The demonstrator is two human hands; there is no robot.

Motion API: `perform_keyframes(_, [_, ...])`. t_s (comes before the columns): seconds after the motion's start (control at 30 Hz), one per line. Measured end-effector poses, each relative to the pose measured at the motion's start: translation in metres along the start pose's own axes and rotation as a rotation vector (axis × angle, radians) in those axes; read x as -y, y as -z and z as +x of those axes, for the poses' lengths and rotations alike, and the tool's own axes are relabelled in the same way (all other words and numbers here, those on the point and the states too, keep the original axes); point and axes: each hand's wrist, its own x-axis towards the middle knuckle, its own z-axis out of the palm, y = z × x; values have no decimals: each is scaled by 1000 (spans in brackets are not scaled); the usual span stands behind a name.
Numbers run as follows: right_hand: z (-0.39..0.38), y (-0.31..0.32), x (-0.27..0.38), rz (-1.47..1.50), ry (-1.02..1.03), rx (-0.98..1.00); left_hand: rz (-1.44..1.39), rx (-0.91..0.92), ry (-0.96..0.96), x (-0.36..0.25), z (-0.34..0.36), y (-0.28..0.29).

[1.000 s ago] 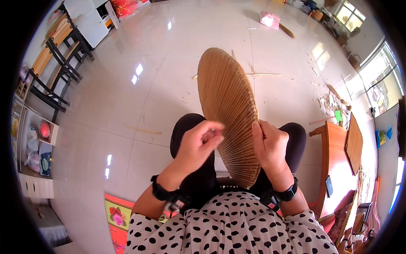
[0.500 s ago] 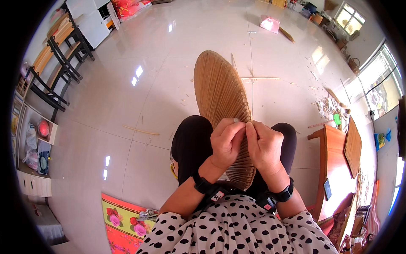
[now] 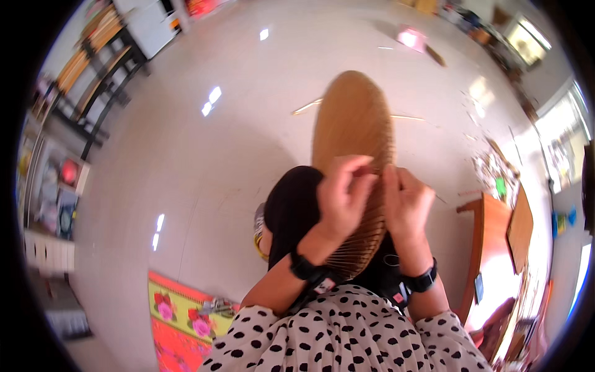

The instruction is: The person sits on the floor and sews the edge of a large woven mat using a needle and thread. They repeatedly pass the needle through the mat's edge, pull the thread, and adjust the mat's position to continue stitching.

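A round, pleated brown straw disc [image 3: 350, 118] with a braided rim stands tilted between my knees, its lower end near my lap. My left hand [image 3: 344, 192] is over its ribbed face, thumb and forefinger bent together close to the rim; blur hides what they pinch. On the other side, my right hand [image 3: 408, 201] grips the rim, its thumb along the edge and the fingers curled.
Thin straw strips [image 3: 406, 117] lie on the tiled floor beyond the disc. A wooden table [image 3: 496, 248] stands at right, with straw scraps [image 3: 489, 167] behind it. Scissors [image 3: 218, 307] rest on a flowered mat [image 3: 180, 319] at left. Chairs [image 3: 93, 99] and shelves [image 3: 56, 173] line the left side.
The disc has turned so more of its flat face shows and now sits further right in view. Both hands have shifted right with it, and my left fingers have loosened slightly.
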Motion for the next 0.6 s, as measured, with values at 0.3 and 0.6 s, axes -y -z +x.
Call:
perform_keyframes(0.3, [-5,4,-26,-45,-1,78,-260,-107,-168,6,-2,-29])
perform_keyframes(0.6, [11,-6,-34,-65,-69,130,-296,-242,-203,14,6,-34])
